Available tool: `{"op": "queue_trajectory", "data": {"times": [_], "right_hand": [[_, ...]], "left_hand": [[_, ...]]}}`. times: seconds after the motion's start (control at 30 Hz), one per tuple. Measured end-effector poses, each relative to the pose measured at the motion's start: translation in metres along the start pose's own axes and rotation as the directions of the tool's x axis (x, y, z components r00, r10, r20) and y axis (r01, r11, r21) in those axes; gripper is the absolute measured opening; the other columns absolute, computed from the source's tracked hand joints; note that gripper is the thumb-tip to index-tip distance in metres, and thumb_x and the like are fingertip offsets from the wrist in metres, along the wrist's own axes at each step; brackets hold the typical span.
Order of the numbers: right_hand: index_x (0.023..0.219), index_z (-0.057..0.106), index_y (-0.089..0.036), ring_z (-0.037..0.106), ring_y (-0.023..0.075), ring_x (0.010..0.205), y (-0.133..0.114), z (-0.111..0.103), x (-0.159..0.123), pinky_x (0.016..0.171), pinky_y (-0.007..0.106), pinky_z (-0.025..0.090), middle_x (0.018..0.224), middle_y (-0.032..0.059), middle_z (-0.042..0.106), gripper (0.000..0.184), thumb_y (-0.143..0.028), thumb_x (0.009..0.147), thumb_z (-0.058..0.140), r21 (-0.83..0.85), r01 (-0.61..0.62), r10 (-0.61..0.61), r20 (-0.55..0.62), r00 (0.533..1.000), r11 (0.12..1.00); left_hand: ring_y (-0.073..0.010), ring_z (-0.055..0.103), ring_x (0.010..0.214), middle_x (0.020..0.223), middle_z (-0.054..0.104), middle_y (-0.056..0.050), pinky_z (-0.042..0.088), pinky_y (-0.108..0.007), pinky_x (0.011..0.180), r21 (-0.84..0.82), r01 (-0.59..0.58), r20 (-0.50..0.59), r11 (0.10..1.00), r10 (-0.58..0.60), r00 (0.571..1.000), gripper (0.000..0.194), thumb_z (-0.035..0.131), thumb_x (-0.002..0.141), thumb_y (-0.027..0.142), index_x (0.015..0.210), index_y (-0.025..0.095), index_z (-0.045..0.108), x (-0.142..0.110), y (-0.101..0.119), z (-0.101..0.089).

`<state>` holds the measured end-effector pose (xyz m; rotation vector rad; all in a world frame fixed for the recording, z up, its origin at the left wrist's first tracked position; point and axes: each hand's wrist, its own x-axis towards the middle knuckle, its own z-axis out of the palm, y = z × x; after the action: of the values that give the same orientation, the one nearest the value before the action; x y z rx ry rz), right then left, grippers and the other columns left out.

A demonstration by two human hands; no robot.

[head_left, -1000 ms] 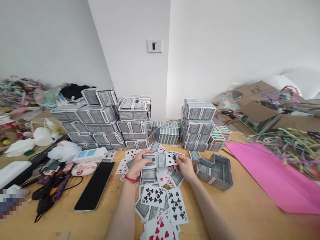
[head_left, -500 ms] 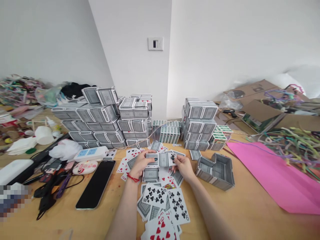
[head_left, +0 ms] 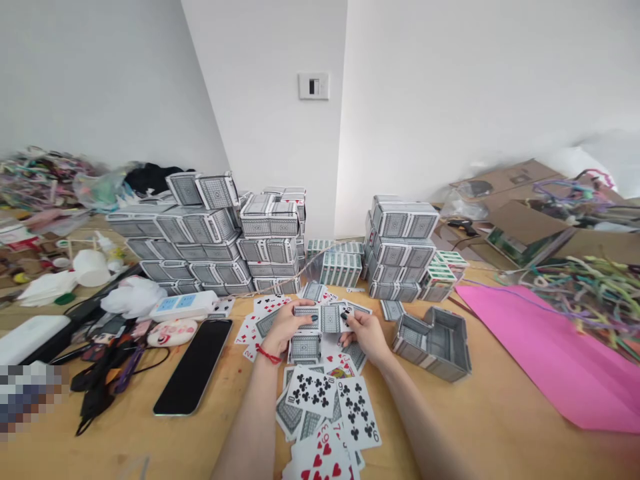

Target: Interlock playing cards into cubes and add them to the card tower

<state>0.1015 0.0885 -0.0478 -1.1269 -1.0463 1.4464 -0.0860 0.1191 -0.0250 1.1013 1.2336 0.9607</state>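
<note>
Left hand (head_left: 283, 331) grips card-backed piece (head_left: 304, 311); right hand (head_left: 369, 333) pinches card strip (head_left: 330, 320) beside it | step, apparently: aligning strip | next move calls for level edges; light pressure

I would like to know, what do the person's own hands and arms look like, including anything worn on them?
The left hand has a red cord bracelet at its wrist. The right hand has no bracelet in view. Both show dark nail polish, and no sleeves or gloves are visible.
</note>
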Motion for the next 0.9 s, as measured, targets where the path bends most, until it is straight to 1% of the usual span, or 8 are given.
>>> {"op": "queue_trajectory", "data": {"times": [0.07,0.23,0.33,0.43,0.53,0.63,0.73,0.9], "right_hand": [[0.062,0.043,-0.019,0.05,0.0108,0.03,0.0,-0.001,0.001,0.033,0.02,0.04,0.038,-0.003,0.056,0.038,-0.054,0.063,0.059,-0.037,0.013,-0.013,0.0,1.0,0.999],[0.056,0.041,-0.02,0.039,0.0076,0.028,0.0,-0.004,0.002,0.032,0.02,0.03,0.036,-0.0048,0.051,0.037,-0.052,0.07,0.054,-0.148,0.103,-0.105,-0.002,0.995,0.984],[0.054,0.041,-0.021,0.036,0.0082,0.03,0.001,-0.006,0.003,0.034,0.021,0.027,0.036,-0.0051,0.048,0.036,-0.051,0.072,0.051,-0.226,0.135,-0.139,-0.001,0.99,0.965],[0.056,0.04,-0.021,0.036,0.0087,0.033,0.004,-0.008,0.003,0.037,0.021,0.028,0.037,-0.0055,0.046,0.035,-0.049,0.076,0.046,-0.319,0.165,-0.172,0.005,0.985,0.933],[0.058,0.039,-0.021,0.038,0.0088,0.036,0.006,-0.009,0.004,0.041,0.021,0.031,0.038,-0.0061,0.044,0.032,-0.044,0.079,0.042,-0.412,0.199,-0.22,-0.004,0.975,0.889],[0.061,0.038,-0.021,0.041,0.0091,0.036,0.005,-0.007,0.002,0.042,0.021,0.033,0.039,-0.0069,0.045,0.027,-0.04,0.079,0.042,-0.47,0.194,-0.232,-0.023,0.972,0.861],[0.069,0.038,-0.022,0.042,0.0099,0.033,0.001,-0.001,-0.001,0.038,0.02,0.032,0.037,-0.0092,0.044,0.02,-0.039,0.077,0.044,-0.453,0.159,-0.202,-0.049,0.978,0.877],[0.071,0.036,-0.023,0.043,0.0117,0.026,-0.002,0.006,-0.004,0.03,0.02,0.029,0.032,-0.0095,0.046,0.022,-0.039,0.072,0.052,-0.444,0.098,-0.178,-0.14,0.974,0.891]], "left_hand": [[-0.0119,0.057,0.06,0.073,0.064,-0.002,0.045,-0.021,0.055,-0.03,0.005,0.027,1.0,-0.005,1.0,0.039,0.065,0.052,0.009,0.09,0.015,0.063,0.0,0.0,0.0],[-0.0133,0.059,0.063,0.08,0.064,-0.004,0.046,-0.023,0.057,-0.138,0.038,0.113,0.99,-0.023,0.993,0.043,0.067,0.052,0.011,0.094,0.016,0.061,-0.002,-0.001,0.0],[-0.0133,0.059,0.063,0.082,0.064,-0.004,0.046,-0.023,0.056,-0.141,0.042,0.13,0.989,-0.023,0.991,0.043,0.069,0.051,0.012,0.094,0.016,0.061,-0.003,-0.001,0.0],[-0.0131,0.059,0.064,0.082,0.063,-0.003,0.045,-0.023,0.057,-0.124,0.033,0.122,0.992,-0.018,0.992,0.042,0.069,0.051,0.012,0.092,0.016,0.06,-0.003,-0.001,0.0],[-0.0122,0.058,0.064,0.082,0.062,-0.002,0.045,-0.022,0.056,-0.11,0.013,0.125,0.994,0.001,0.992,0.04,0.068,0.053,0.013,0.092,0.017,0.059,-0.004,-0.002,0.001],[-0.0104,0.056,0.059,0.079,0.06,0.0,0.043,-0.02,0.052,-0.094,0.001,0.138,0.996,0.012,0.99,0.039,0.066,0.057,0.014,0.094,0.018,0.056,-0.004,-0.002,0.001],[-0.0103,0.057,0.058,0.08,0.06,-0.001,0.042,-0.019,0.05,-0.081,0.002,0.149,0.997,0.01,0.989,0.039,0.066,0.058,0.015,0.094,0.019,0.054,-0.004,-0.002,0.002],[-0.0114,0.058,0.059,0.081,0.061,-0.001,0.042,-0.019,0.05,-0.031,0.015,0.127,0.999,-0.011,0.992,0.038,0.065,0.058,0.014,0.095,0.019,0.054,-0.005,0.001,0.005]]}}
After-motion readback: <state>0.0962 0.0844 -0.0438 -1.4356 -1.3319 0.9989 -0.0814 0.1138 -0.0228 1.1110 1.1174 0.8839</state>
